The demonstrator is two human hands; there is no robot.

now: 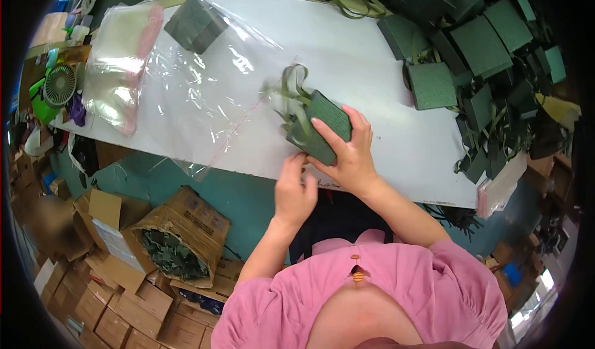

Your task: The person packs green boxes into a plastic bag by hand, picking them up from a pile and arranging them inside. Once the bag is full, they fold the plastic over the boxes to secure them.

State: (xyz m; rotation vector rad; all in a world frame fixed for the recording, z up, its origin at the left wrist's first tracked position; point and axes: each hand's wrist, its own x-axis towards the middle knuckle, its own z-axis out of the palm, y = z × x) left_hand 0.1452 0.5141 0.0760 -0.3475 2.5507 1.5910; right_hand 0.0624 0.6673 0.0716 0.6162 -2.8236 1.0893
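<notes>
My right hand point(354, 157) grips a dark green textured gift box point(331, 117), fingers over its far side and top. The box is tilted above the white table near the front edge. Green ribbon handles point(294, 89) stick out from its far left end, slightly blurred. My left hand point(296, 191) is just below the box's near corner with its fingers curled and the thumb apart, smeared by motion. Left of the box lies a large clear plastic bag point(204, 95), spread flat. Another green box point(196, 24) sits at the bag's far end.
A stack of clear bags point(118, 70) with pink edges lies at the table's left. Many green boxes point(483, 45) with ribbons are piled at the right. A small fan point(60, 86) stands far left. On the floor is a carton point(192, 225) holding green pieces.
</notes>
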